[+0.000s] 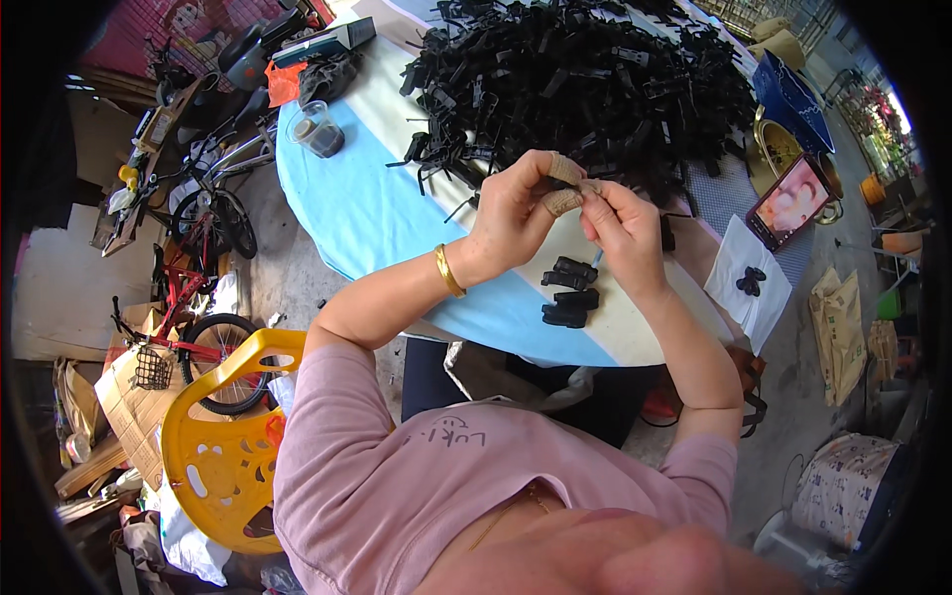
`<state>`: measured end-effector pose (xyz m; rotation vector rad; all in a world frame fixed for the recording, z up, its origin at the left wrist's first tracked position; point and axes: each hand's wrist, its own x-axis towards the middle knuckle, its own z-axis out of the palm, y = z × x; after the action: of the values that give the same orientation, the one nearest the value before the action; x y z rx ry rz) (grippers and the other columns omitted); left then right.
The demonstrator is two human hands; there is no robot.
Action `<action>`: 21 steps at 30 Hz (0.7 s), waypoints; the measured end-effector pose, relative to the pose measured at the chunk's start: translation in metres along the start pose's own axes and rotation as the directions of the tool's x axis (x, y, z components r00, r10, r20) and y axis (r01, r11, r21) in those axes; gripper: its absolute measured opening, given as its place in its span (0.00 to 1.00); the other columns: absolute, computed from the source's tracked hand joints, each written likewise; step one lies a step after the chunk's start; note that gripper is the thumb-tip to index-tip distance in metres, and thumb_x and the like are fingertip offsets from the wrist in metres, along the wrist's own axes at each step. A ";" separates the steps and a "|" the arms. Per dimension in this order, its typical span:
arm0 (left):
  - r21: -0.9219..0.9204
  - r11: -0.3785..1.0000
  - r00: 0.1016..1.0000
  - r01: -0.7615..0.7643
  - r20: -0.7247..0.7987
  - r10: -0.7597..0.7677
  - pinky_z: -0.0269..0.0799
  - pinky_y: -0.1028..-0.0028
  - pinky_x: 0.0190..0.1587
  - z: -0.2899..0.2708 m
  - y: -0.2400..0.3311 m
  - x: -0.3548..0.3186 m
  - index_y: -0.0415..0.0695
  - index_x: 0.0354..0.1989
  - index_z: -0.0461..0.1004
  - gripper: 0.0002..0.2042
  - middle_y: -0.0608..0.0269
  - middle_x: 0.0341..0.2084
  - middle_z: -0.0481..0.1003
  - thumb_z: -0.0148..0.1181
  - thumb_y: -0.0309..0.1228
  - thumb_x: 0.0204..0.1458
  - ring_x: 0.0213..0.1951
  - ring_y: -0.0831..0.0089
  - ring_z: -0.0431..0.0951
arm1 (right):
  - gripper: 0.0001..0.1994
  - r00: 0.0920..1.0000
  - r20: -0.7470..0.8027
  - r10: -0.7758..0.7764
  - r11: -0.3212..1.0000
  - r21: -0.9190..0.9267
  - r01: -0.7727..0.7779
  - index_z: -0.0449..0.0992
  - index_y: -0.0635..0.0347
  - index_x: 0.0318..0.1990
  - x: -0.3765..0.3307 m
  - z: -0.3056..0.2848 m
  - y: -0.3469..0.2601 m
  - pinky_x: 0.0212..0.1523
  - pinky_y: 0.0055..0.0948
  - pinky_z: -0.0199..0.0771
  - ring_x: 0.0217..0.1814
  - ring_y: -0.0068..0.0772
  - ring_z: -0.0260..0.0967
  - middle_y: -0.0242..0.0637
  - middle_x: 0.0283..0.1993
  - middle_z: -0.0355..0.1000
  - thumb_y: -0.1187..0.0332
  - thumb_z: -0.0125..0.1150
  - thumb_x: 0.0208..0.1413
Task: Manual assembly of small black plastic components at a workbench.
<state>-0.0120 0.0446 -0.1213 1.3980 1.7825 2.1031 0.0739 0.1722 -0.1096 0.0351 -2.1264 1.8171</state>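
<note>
My left hand (pixel 511 218) and my right hand (pixel 627 233) meet over the near side of the pile, fingertips pinched together. Tan wraps (pixel 563 201) cover the left thumb and a left finger, and the right fingers press against their tips. Whatever sits between the fingertips is too small or hidden to make out. Below the hands, several small black plastic pieces (pixel 570 288) lie grouped on the table. A thin bluish tip (pixel 597 258) shows beside the right palm. Just beyond rises a large heap of black plastic parts (pixel 585 89).
The round table (pixel 367 218) has a light blue and cream cover. A clear cup of dark liquid (pixel 319 131) stands at left. On the right are a lit phone (pixel 790 201), white paper (pixel 729 288) with black bits, and a blue container (pixel 791 104). A yellow chair (pixel 213 436) stands at lower left.
</note>
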 end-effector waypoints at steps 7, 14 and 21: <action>0.165 0.982 0.987 0.092 0.116 -0.112 0.72 0.77 0.40 -0.001 0.016 0.008 0.38 0.45 0.65 0.19 0.60 0.34 0.73 0.62 0.21 0.43 0.35 0.76 0.75 | 0.09 0.998 -0.062 -0.018 0.987 -0.158 0.008 0.73 0.66 0.37 0.014 -0.042 -0.018 0.27 0.11 0.59 0.26 0.09 0.59 0.24 0.25 0.67 0.69 0.52 0.55; 0.353 0.908 0.708 -0.225 0.700 -0.097 0.70 0.72 0.34 -0.001 0.013 0.001 0.44 0.43 0.70 0.19 0.56 0.30 0.74 0.63 0.37 0.42 0.29 0.63 0.74 | 0.11 0.997 -0.030 0.071 0.607 -0.792 -0.067 0.74 0.62 0.33 0.016 -0.061 -0.006 0.28 0.30 0.67 0.25 0.40 0.70 0.44 0.22 0.70 0.69 0.60 0.40; 0.258 0.966 0.798 0.020 0.578 -0.171 0.70 0.74 0.34 0.001 0.003 0.004 0.40 0.39 0.72 0.16 0.60 0.32 0.75 0.61 0.37 0.45 0.30 0.73 0.74 | 0.09 0.974 0.050 0.219 0.289 -0.957 -0.016 0.76 0.60 0.32 0.007 -0.074 -0.006 0.35 0.37 0.69 0.32 0.46 0.70 0.45 0.27 0.72 0.71 0.56 0.39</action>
<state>-0.0124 0.0462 -0.1170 1.7257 1.8009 1.2032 0.0867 0.2436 -0.0931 -0.2827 -3.0536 0.2449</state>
